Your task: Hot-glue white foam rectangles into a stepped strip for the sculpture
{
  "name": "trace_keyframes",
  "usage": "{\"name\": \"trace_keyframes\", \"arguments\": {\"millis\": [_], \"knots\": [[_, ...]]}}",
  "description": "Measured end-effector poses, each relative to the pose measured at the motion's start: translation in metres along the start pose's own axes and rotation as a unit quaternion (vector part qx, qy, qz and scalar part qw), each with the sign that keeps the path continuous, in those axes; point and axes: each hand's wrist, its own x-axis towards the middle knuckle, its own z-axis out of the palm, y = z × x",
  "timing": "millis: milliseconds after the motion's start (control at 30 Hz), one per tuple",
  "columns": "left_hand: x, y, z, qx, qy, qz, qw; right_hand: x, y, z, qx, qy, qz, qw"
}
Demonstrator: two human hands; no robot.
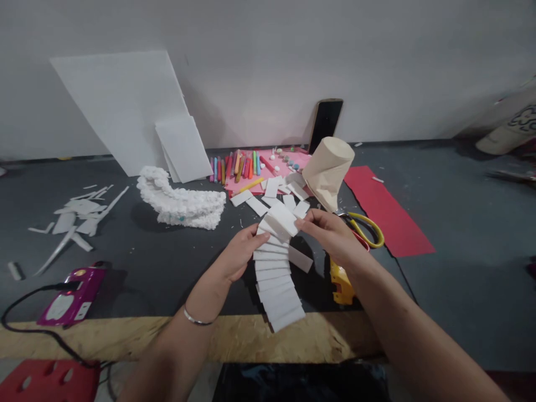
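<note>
A curved strip of overlapping white rectangles (274, 282), which look like foam or card, runs down toward the table's front edge. My left hand (240, 254) pinches the left side of its upper end between thumb and fingers. In my right hand (330, 231), thumb and fingertips grip the right edge of a white rectangular piece (283, 218), held tilted over the top of the strip. More loose white pieces (256, 206) lie just beyond. Below my right forearm is a yellow glue gun (342, 285), partly hidden. Yellow-handled scissors (368, 229) rest beside my right wrist.
A fluffy white curved piece (184, 206) sits left, near white scraps (79, 215) and a purple box with a cable (73, 296). Behind are crayons (237, 166), a beige cone-like form (329, 170), a leaning phone (326, 123) and white boards (121, 106). Red paper (391, 215) lies right.
</note>
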Motion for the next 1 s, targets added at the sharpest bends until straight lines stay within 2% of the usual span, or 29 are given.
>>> {"name": "trace_keyframes", "arguments": {"millis": [1000], "knots": [[-0.0029, 0.0026, 0.0033, 0.005, -0.004, -0.004, 1.000, 0.0016, -0.0032, -0.0039, -0.049, -0.015, -0.001, 0.999]]}}
